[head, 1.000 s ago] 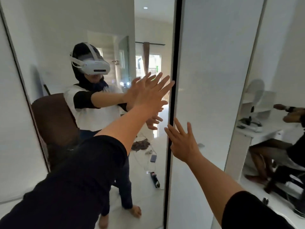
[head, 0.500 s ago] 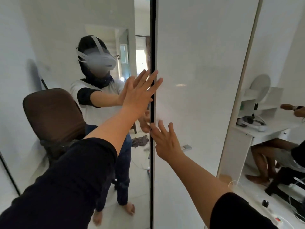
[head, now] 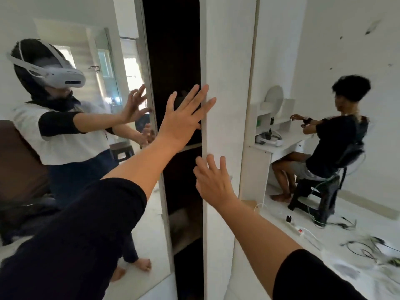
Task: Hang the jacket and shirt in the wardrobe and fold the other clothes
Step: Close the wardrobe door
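I face a wardrobe with a mirrored sliding door [head: 91, 191] on the left and a white door [head: 225, 72] on the right. Between them shows a dark gap [head: 175, 61] into the wardrobe, with a shelf edge inside. My left hand [head: 184, 120] is spread flat, its fingertips against the white door's left edge. My right hand [head: 213, 180] lies lower, fingers straight, pressed on the same door's face. No jacket, shirt or other clothes are in view.
The mirror reflects a brown chair [head: 21, 165] behind me. At right a person [head: 331, 139] sits on a dark stool [head: 313, 198] at a white desk [head: 279, 148]. A power strip [head: 299, 231] and cables [head: 365, 247] lie on the floor.
The doors were together a second ago; now a dark gap stands open between them. The white door's edge has shifted right with both hands on it, and the view has swung right.
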Motion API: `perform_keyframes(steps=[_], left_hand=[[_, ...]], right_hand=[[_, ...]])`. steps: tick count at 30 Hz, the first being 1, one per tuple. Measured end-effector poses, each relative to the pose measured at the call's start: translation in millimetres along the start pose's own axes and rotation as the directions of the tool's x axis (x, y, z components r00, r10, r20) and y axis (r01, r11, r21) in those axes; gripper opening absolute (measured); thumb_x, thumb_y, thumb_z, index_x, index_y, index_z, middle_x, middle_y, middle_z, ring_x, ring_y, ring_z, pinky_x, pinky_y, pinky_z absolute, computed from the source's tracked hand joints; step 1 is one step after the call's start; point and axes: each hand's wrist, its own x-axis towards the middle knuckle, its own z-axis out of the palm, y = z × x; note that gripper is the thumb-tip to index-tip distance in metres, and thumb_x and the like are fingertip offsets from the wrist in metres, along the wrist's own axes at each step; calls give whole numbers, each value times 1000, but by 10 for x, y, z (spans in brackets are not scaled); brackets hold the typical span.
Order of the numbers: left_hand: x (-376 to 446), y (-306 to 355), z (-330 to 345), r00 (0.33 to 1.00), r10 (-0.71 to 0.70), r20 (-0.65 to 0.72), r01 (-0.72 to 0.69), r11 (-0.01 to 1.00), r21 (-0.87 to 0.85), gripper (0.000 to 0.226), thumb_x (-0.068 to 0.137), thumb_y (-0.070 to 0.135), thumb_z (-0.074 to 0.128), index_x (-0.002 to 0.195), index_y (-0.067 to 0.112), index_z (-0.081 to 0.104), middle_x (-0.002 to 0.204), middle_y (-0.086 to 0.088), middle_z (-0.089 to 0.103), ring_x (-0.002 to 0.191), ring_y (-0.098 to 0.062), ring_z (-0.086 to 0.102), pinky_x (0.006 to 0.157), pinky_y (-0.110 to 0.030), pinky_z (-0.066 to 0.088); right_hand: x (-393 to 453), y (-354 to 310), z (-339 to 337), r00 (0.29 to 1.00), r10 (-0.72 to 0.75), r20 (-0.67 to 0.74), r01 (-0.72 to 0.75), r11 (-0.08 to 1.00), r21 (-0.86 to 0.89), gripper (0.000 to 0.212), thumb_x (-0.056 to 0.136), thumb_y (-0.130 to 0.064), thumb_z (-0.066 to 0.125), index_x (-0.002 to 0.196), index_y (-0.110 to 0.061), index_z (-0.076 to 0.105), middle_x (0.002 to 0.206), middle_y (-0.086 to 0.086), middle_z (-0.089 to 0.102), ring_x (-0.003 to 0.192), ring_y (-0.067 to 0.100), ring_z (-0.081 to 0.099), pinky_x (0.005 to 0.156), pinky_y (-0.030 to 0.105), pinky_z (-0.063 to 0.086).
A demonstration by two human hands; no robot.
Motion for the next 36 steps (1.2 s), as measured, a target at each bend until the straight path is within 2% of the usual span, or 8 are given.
perform_keyframes(steps=[4, 8, 10, 12, 15, 22, 28, 36], left_hand=[[253, 463, -201, 996, 81, -34, -83, 995, -48, 77, 78, 24, 73, 143, 30, 31, 155, -6, 26, 142, -25, 26, 108, -57, 25], [566, 992, -389, 987, 160, -15, -161, 980, -114, 67, 80, 16, 72, 135, 33, 40, 158, -5, 17, 145, -26, 18, 108, -60, 21], [725, 1241, -456, 973, 216, 76, -205, 970, -127, 78, 87, 9, 61, 146, 37, 19, 160, -3, -7, 147, -26, -3, 112, -60, 9], [888, 1471, -477, 953, 265, 150, -253, 963, -91, 85, 92, 7, 53, 148, 38, -3, 155, -2, -26, 144, -26, -19, 112, -61, 1], [1154, 1849, -441, 947, 282, 155, -275, 959, -67, 88, 93, 16, 55, 147, 38, -11, 152, -3, -34, 142, -28, -24, 111, -64, 1], [1775, 2732, -240, 948, 258, 185, -252, 966, -57, 89, 93, 26, 55, 146, 34, -16, 152, -3, -34, 144, -27, -20, 110, -63, 4], [2291, 3336, 88, 943, 246, 225, -252, 968, -5, 85, 94, 23, 54, 148, 32, -12, 152, -6, -33, 144, -27, -20, 110, -64, 7], [2791, 3852, 473, 941, 192, 280, -204, 979, 14, 80, 95, 34, 51, 149, 33, -7, 154, -4, -30, 145, -28, -17, 110, -65, 6]], right_hand=[[-410, 390, -209, 984, 80, 159, -75, 996, -39, 30, 73, -32, 72, 99, -20, 64, 124, 5, 50, 118, 30, 40, 97, 54, 38], [-809, 839, -479, 940, 158, 301, -112, 980, -165, 33, 82, -31, 63, 114, -21, 64, 142, 5, 40, 136, 35, 30, 106, 62, 26], [-985, 1068, -527, 917, 178, 357, -116, 975, -190, 38, 93, -29, 48, 130, -18, 52, 155, 7, 19, 145, 37, 6, 109, 66, 4], [-1129, 1281, -542, 895, 238, 377, -136, 951, -277, 45, 97, -31, 42, 140, -18, 39, 159, 8, -3, 144, 37, -15, 103, 67, -13], [-1311, 1629, -452, 850, 304, 431, -150, 923, -354, 51, 98, -36, 36, 147, -23, 27, 157, 6, -20, 138, 36, -32, 98, 67, -24], [-1570, 2514, -89, 809, 368, 458, -171, 893, -416, 54, 99, -39, 28, 150, -27, 16, 156, 5, -24, 130, 33, -42, 92, 65, -34], [-1668, 3351, 266, 818, 316, 481, -122, 912, -392, 55, 97, -38, 34, 149, -32, 16, 157, 2, -21, 132, 32, -41, 95, 64, -34], [-1658, 4094, 751, 821, 250, 513, -100, 948, -301, 60, 95, -39, 38, 150, -30, 14, 157, 2, -22, 128, 31, -44, 95, 62, -33]])
